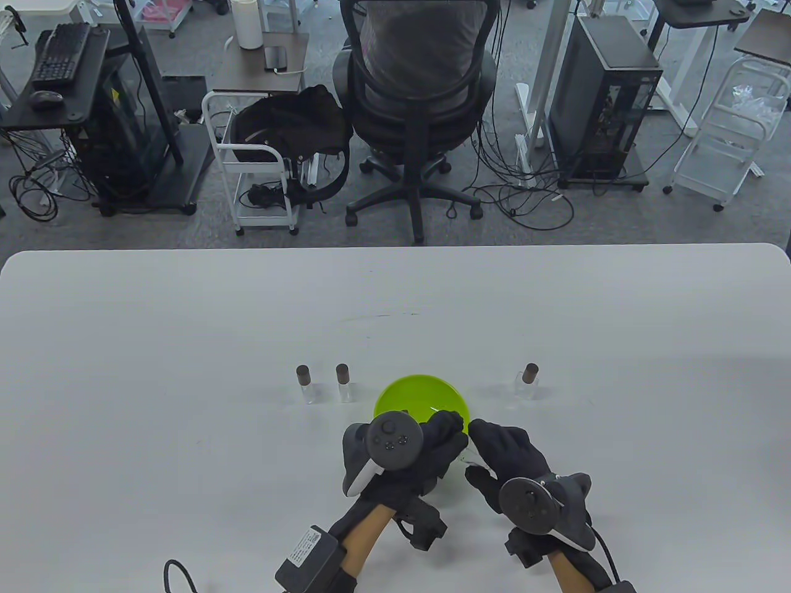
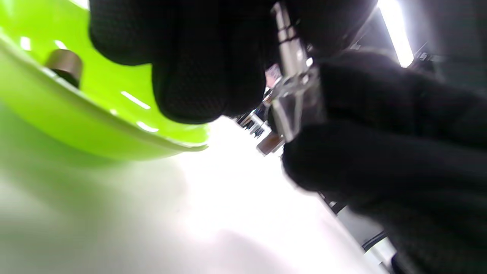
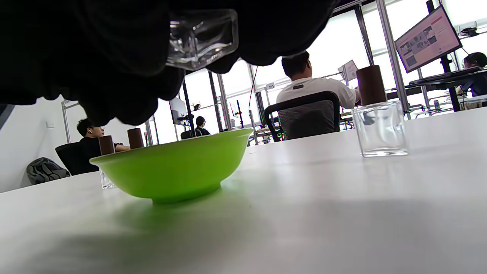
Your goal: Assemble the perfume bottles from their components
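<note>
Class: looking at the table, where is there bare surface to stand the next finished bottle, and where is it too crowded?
Bare patches: between the green bowl and the lone capped bottle; left of the two capped bottles; the whole far half of the table. Crowded: the bowl's near side, where the left hand and right hand work a clear glass bottle.

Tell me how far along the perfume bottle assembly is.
Done: three capped bottles stand on the table, two left of the green bowl, one right. In hand: both hands hold a clear bottle with its sprayer. Left: a brown cap in the bowl.
</note>
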`<state>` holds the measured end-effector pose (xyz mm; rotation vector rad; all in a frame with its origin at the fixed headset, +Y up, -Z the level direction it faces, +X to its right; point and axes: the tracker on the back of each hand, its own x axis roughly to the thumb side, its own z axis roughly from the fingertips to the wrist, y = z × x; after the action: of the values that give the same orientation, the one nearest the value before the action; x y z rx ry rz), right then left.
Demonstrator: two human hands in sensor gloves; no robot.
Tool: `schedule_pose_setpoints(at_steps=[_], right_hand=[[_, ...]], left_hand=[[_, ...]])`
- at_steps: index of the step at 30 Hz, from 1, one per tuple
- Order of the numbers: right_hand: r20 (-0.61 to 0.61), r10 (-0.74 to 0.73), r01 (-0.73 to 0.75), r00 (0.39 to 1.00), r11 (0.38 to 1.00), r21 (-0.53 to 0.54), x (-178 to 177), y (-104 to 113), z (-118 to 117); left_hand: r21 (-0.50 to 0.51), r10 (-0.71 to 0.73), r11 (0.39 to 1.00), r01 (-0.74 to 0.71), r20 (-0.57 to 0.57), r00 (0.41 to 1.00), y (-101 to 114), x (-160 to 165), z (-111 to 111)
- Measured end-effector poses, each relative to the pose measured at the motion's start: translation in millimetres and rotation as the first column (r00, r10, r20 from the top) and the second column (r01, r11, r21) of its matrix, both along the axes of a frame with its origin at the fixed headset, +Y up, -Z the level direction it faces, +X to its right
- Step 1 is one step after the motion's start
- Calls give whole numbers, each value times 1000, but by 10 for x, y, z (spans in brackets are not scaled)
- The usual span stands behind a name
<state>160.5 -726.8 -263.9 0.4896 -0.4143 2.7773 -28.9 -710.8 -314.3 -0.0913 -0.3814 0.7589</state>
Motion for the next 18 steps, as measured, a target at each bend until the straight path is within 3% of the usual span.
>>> schedule_pose_setpoints(at_steps=[6, 13, 18], right_hand=[[-37, 28, -29, 999, 999, -35, 27, -10, -23], [-70, -75, 67, 995, 993, -101, 116, 26, -53], [-34, -57, 54, 998, 996, -73, 177, 46, -62]], left_hand=[[44, -93, 995, 90, 72, 993, 39, 77, 31], [360, -230, 915, 183, 92, 969, 106, 145, 164], [335, -233, 925, 180, 123, 965, 130, 118, 146]])
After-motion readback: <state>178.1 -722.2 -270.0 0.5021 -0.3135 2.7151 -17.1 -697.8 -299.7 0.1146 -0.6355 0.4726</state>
